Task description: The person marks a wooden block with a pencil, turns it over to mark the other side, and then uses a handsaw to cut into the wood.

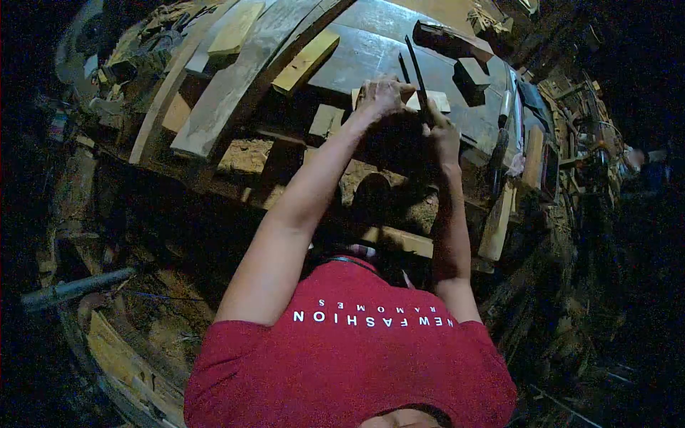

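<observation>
My left hand point(382, 96) rests with curled fingers on a small light wooden piece point(437, 100) lying on the dark workbench top point(371, 50). Just right of it, my right hand point(442, 135) is closed around a thin dark tool point(416, 68), a blade or rod that sticks up and away from me over the piece. The tool's tip and its exact type cannot be made out. Both hands are close together, almost touching. My red shirt point(349, 357) fills the lower frame.
Light wooden blocks point(305, 62) and long planks point(235, 78) lie on the bench's left half. Dark blocks point(471, 73) sit at the right, with handled tools point(498, 217) hanging off the right edge. Sawdust point(246, 153) lies under the bench. A grey pipe point(75, 287) lies at left.
</observation>
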Tool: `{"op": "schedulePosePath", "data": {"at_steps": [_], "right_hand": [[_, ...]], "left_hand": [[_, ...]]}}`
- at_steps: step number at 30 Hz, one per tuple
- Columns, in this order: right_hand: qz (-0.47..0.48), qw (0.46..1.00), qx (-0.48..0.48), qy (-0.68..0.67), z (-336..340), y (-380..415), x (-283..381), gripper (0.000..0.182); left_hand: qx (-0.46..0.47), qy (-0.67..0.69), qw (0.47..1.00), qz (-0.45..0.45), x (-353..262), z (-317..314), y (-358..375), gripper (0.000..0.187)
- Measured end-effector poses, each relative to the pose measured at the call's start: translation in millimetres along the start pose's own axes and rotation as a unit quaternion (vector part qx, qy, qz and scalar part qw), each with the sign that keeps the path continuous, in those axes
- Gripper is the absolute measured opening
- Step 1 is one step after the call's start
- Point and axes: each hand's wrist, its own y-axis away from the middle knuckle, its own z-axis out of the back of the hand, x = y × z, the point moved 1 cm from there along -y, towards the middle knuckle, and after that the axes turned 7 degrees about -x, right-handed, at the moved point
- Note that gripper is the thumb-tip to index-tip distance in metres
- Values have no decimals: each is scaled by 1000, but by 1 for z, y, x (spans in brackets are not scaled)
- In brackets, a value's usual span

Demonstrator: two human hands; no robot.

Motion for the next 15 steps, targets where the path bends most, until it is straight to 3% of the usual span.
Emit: {"op": "schedulePosePath", "data": {"at_steps": [1, 3, 7, 10, 11, 12, 14, 15], "right_hand": [[0, 1000, 1, 2, 11, 7, 10, 56], [-114, 991, 62, -12, 34, 35, 29, 60], [-87, 994, 5, -62, 42, 61, 36, 60], [-130, 989, 61, 28, 34, 26, 43, 55], [-49, 999, 12, 22, 14, 14, 20, 51], [-46, 999, 9, 21, 10, 0, 18, 51], [-169, 966, 85, -174, 4, -21, 16, 48], [-3, 1000, -8, -14, 2, -20, 20, 50]], "left_hand": [[0, 2, 1000, 0, 5, -6, -2, 52], [-128, -47, 984, -117, 12, -16, 0, 51], [-128, -33, 983, -127, 1, -1, 5, 50], [-111, -75, 985, -110, -5, 4, 6, 48], [-94, -67, 987, -110, 11, -13, -3, 49], [-77, -58, 989, -110, 19, -21, -9, 50], [-78, -77, 990, -86, -1, 1, 1, 51], [-71, -93, 991, -60, -7, 7, 7, 52]]}}
